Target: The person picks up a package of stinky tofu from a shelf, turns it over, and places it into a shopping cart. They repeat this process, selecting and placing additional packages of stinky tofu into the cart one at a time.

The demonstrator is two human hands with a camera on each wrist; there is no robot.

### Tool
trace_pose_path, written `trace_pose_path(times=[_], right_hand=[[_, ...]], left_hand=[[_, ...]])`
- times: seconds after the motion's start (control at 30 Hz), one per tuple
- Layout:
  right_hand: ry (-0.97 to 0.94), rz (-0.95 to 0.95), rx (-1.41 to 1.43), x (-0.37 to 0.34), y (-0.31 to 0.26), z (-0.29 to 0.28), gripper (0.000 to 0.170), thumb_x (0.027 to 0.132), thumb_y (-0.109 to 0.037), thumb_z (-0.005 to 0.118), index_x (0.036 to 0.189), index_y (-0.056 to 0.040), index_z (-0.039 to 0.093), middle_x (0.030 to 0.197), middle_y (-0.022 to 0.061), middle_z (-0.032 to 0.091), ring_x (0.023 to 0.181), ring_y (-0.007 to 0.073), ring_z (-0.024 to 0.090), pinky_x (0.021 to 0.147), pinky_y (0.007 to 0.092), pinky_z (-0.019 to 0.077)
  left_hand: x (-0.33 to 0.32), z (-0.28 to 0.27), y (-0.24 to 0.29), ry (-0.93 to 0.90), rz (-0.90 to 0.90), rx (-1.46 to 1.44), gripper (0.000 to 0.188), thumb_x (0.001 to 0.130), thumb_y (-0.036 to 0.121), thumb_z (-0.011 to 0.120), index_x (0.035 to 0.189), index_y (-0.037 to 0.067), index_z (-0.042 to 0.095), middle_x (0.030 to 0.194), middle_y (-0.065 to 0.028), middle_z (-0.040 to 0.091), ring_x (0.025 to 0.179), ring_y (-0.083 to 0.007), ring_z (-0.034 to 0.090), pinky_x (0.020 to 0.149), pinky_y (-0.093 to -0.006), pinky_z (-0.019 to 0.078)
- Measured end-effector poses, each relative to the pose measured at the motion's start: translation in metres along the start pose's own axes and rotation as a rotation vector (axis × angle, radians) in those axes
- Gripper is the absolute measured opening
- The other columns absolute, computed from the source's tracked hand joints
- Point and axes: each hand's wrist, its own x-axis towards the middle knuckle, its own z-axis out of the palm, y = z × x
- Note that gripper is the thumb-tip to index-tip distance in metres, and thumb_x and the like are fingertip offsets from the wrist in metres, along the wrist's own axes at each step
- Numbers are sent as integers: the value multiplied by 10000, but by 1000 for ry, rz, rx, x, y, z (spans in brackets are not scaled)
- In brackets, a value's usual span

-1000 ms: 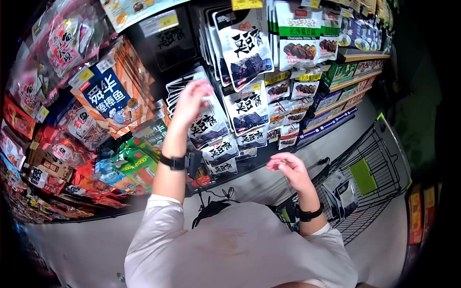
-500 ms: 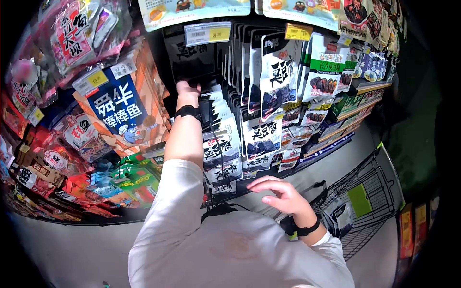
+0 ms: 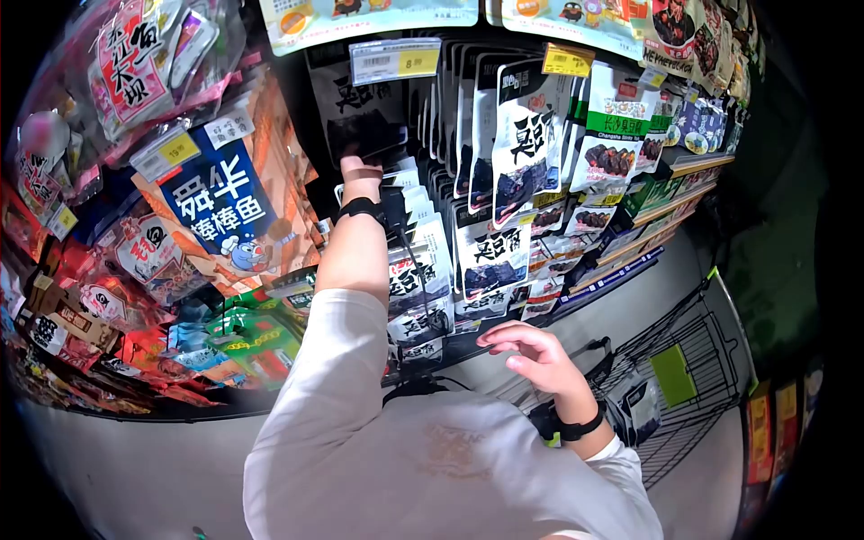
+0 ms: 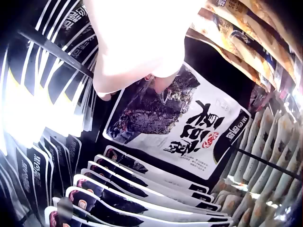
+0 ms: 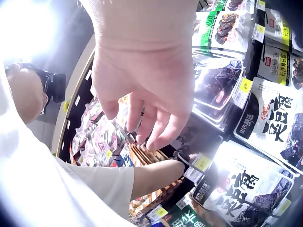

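Observation:
My left hand [image 3: 362, 175] reaches deep into a hanging row on the shelf. It holds the lower end of a black-and-white bag of stinky tofu [image 4: 177, 123], with a fingertip over the dark food picture on its front. Glare washes out much of this hand [image 4: 139, 45] in the left wrist view, and some fingers are hidden. Below it, more stinky tofu bags [image 4: 147, 189] stand in a close row. My right hand [image 3: 531, 355] hovers in front of the shelf, holding nothing. Its fingers [image 5: 149, 124] are loosely bent in the right wrist view.
Orange-and-blue fish snack bags [image 3: 220, 202] hang left of my left arm. Price tags [image 3: 394, 63] jut out above the row. Right of it hang more stinky tofu bags [image 3: 522, 144]. A shopping cart [image 3: 702, 360] with bags in it stands at my right.
My left hand has gone from over the front bags to the back of the row, where it now holds a bag. My right hand has shifted slightly down. The view has turned.

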Motion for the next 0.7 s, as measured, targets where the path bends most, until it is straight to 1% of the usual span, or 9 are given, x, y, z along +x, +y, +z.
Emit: trace_pose_path(times=[0.03,0.13,0.17,0.23,0.27,0.37,0.43,0.5,0.7], right_hand=[[-1,-2,-1,-2,0,0,321,845,-69,578,1156,8,553,1180,126,548,1102,202,524,910,319,431],[-18,24,45,-10,2,-2,310,855,-51,565,1159,7,548,1183,119,546,1100,189,527,913,308,426],[-17,34,72,-13,3,-2,304,862,-48,559,1160,7,546,1179,115,548,1096,182,529,913,300,425],[-17,47,109,-21,6,-2,297,868,-46,553,1161,7,545,1176,110,550,1092,176,532,912,293,425],[-22,29,102,-24,6,-2,292,872,-45,551,1159,8,545,1172,106,551,1088,172,534,911,288,424],[-26,-5,119,-40,4,1,279,878,-43,547,1152,10,548,1162,101,555,1083,163,535,912,280,422],[-15,-23,125,-53,5,1,270,878,-41,546,1143,11,551,1152,102,561,1076,166,540,913,282,424],[1,-25,136,-67,4,2,258,881,-48,545,1131,13,554,1138,104,568,1069,172,545,911,289,429],[33,-21,209,-104,4,5,241,888,-72,537,1110,18,557,1103,107,596,1035,183,572,886,301,450]], left_hand=[[-6,1,1,-6,-25,8,128,804,297,569,874,199,611,834,52,655,804,-152,576,796,-355,353],[-15,3,1,141,-54,50,254,828,421,568,946,197,595,971,5,649,815,-174,585,827,-361,350],[-42,14,0,197,-38,-2,250,836,391,600,926,158,600,1014,-31,636,864,-209,598,851,-404,411],[-78,20,-1,-9,-9,-186,166,851,264,620,910,112,591,996,-50,634,922,-244,600,865,-444,470],[-111,31,0,8,61,-192,83,859,156,611,902,91,583,993,-66,633,958,-258,599,866,-453,500],[-154,25,-6,-11,229,-81,89,862,140,606,928,89,574,945,-54,636,854,-214,622,728,-346,552],[-181,13,-6,-84,220,-126,120,868,118,579,966,53,559,920,-61,639,816,-192,629,668,-304,545],[-227,9,-9,-118,253,-97,128,871,125,567,979,55,562,933,-64,638,829,-195,630,678,-312,543],[-326,-26,-22,-195,280,0,229,896,189,514,1097,81,533,1061,-82,616,979,-236,594,849,-400,484]])
